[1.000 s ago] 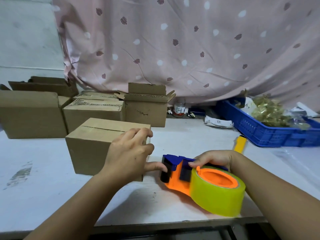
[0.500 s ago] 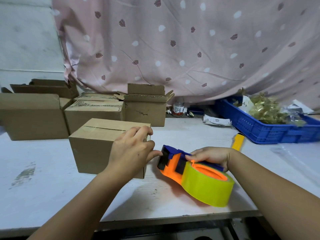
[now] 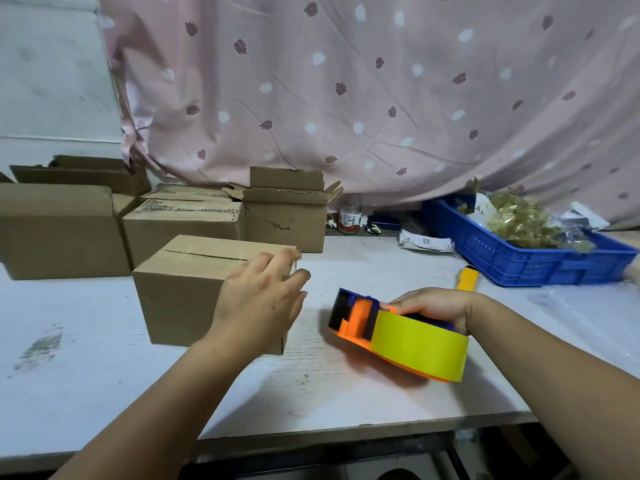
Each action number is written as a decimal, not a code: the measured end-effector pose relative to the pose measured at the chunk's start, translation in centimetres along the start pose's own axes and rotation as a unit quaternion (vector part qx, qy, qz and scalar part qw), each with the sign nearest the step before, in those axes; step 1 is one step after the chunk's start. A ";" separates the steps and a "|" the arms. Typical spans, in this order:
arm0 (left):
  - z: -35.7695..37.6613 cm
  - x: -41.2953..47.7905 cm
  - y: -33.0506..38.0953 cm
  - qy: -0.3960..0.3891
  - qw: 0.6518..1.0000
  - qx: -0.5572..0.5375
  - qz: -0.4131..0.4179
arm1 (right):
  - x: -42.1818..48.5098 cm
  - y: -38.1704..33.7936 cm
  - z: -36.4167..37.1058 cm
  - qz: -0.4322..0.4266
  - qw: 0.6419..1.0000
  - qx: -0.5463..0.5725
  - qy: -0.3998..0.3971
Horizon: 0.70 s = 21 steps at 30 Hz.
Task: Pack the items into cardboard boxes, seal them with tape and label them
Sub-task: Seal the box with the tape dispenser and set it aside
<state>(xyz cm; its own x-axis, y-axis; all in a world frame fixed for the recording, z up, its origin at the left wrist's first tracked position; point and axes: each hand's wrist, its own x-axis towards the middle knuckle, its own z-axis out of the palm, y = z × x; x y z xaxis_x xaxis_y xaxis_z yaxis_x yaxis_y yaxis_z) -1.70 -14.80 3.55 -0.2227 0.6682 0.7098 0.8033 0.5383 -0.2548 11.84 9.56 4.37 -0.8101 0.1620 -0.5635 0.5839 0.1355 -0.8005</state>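
- The closed box (image 3: 180,289) stands on the white table (image 3: 86,358), with the slit of its top flaps facing up
- The left hand (image 3: 258,303) is at the right front corner of this box, fingers bent near the top edge; I cannot tell if they pinch something, the fingertips are blurred
- The right hand (image 3: 433,306) is clenched around the tape dispenser (image 3: 360,320), to the right of the box and apart from it
- The yellow tape roll (image 3: 419,344) sits on the dispenser, on the side away from the box
- Behind the box are more boxes (image 3: 183,223), some with open flaps
- Far right of the box there is a blue crate (image 3: 519,261), and a yellow handle (image 3: 467,278) lies in front of it
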 end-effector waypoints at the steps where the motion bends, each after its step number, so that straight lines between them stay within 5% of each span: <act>1: 0.1 0.0 0.1 0.002 1.000 0.002 -0.008 | -0.1 -0.1 -0.1 -0.003 1.000 0.009 0.017; 14: -0.4 -0.1 0.5 0.019 0.991 0.033 -0.129 | 1.5 -1.7 2.3 -0.054 0.979 0.100 0.166; 21: -1.6 -2.7 -4.8 -0.042 0.987 0.059 -0.141 | 4.2 -3.4 5.2 -0.066 0.975 0.097 0.188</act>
<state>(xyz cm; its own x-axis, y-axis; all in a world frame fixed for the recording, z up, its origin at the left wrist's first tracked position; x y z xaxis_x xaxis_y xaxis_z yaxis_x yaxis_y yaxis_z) -4.08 -20.01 3.95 -0.4775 0.5199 0.7083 0.6339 0.7621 -0.1320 6.14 4.65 3.67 -0.7795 0.5072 -0.3676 0.4250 -0.0029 -0.9052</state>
